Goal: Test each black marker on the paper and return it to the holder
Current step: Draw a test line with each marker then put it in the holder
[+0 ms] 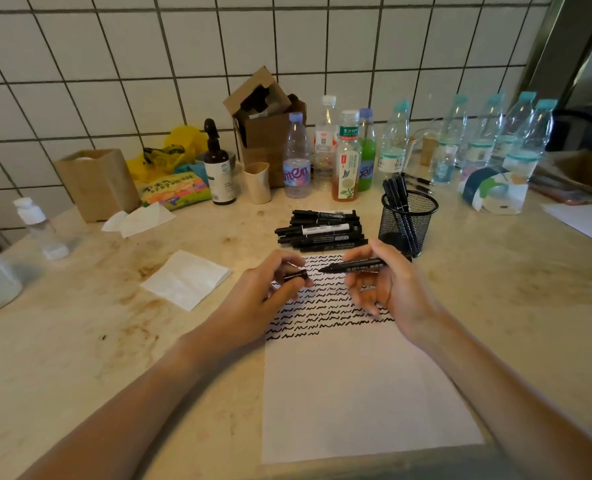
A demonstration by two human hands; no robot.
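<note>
While my right hand pinches the uncapped marker low over the paper, tip leftward, my left hand grips its cap close by — ready, I judge, for recapping or scribbling; the holder waits just behind, beside the untested pile.

**Both hands raised mid-frame, each pinching a part of a marker**

Two bare forearms run up from the lower left and lower right corners and converge toward the centre of the frame. The left hand has its fingers curled, thumb and fingertips pinching a marker cap. The right hand, just right of centre, grips an uncapped black marker between thumb and forefinger, tip pointing left toward the other hand; its remaining fingers hang loosely curled below.
</note>
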